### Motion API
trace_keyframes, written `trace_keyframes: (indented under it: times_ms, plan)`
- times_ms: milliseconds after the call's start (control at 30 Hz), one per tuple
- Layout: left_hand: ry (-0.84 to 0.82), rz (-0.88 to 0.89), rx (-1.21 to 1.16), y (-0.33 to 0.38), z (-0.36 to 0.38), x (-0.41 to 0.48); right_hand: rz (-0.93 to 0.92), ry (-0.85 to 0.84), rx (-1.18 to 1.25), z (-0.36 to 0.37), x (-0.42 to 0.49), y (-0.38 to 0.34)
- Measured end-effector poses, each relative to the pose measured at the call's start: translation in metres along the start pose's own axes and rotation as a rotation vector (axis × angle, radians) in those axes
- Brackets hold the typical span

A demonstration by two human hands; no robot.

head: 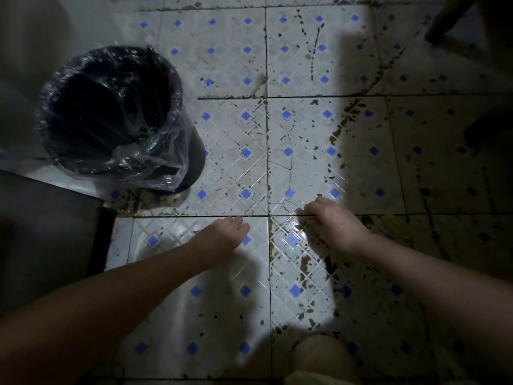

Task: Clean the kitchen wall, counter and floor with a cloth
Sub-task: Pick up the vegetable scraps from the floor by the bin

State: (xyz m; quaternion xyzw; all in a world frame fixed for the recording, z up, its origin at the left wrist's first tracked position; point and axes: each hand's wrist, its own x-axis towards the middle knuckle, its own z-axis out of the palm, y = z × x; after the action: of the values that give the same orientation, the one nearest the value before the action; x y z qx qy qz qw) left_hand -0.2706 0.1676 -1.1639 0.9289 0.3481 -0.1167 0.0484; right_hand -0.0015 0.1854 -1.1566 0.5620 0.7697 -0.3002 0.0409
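Looking down, the biggest thing is the floor [305, 65] — white tiles with little blue squares, and dark spots and brown smears all over, thickest toward its right side. Next comes the bin [111, 112], black with a clear bag in it, standing near the floor's left edge beside a pale wall [27, 51]. A dark cabinet [41, 232] sits at the lower left.

Both arms reach out over the middle of the floor. The left hand [222, 234] hangs low over a tile, fingers loosely curled, holding nothing. The right hand [333, 223] has its fingertips down near a tile line, fingers bent, and I cannot tell if it pinches anything small.

The cloth is not clear to see — a yellowish patch at the floor's bottom edge might be it, but that is too dim to be sure.

To do this step well, I think the cloth should be picked up first, then rubbed hard over the brown smears just below the right hand, working tile by tile.
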Motion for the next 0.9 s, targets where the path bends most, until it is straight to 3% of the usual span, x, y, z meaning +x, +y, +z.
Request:
trace_keyframes:
  times_ms: [267, 467, 533, 633, 900]
  plan:
    - [-0.041, -0.038, -0.134, 0.002, 0.005, 0.011, 0.050, 0.127, 0.067, 0.004, -0.010, 0.025]
    - [0.124, 0.149, -0.056, 0.023, 0.005, 0.042, 0.135, 0.183, 0.226, -0.001, -0.031, 0.050]
    - [0.047, 0.075, 0.005, 0.034, -0.004, 0.057, 0.165, 0.182, 0.282, -0.005, -0.039, 0.054]
    - [-0.140, 0.047, -0.112, 0.055, -0.004, 0.081, 0.197, 0.178, 0.263, -0.011, -0.048, 0.060]
    - [-0.041, 0.231, -0.143, 0.105, -0.020, 0.123, 0.356, 0.239, 0.221, -0.012, -0.080, 0.078]
